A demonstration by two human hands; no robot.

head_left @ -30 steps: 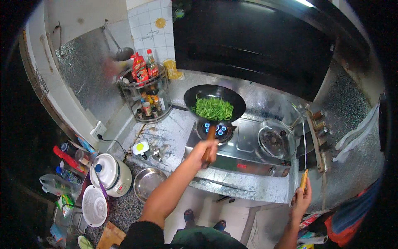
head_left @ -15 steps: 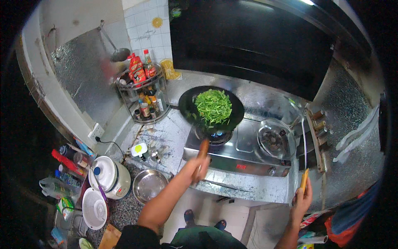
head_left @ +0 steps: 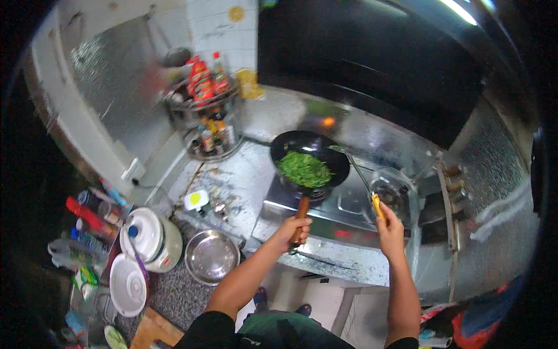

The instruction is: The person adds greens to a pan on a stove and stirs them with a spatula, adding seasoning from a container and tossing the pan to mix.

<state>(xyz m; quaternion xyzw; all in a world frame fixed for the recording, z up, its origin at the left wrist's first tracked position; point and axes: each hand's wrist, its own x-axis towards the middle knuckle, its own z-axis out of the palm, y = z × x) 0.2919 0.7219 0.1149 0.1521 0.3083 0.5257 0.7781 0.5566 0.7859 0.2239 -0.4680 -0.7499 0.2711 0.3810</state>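
Observation:
My left hand (head_left: pixel 293 231) is wrapped round the brown wooden handle of a black wok (head_left: pixel 289 142) over the gas stove's left burner. Chopped green vegetables (head_left: pixel 304 170) lie heaped in the near part of the wok. In my right hand (head_left: pixel 390 230) is the yellow handle of a long metal spatula (head_left: pixel 361 174). Its shaft slants up and leftward, and its head is at the wok's right rim. Blur hides whether the head touches the rim.
A steel gas stove (head_left: pixel 349 206) has a glass lid (head_left: pixel 392 189) on its right side. Left stand a seasoning rack (head_left: pixel 212 154), a steel basin (head_left: pixel 213 256), a white rice cooker (head_left: pixel 148 235) and a white colander (head_left: pixel 128 285). Along the right wall is a utensil rack (head_left: pixel 447 200).
My right hand has brought the spatula leftward to the wok's rim. The vegetables have slid into the wok's near part and lie more compactly. The view has shifted a little.

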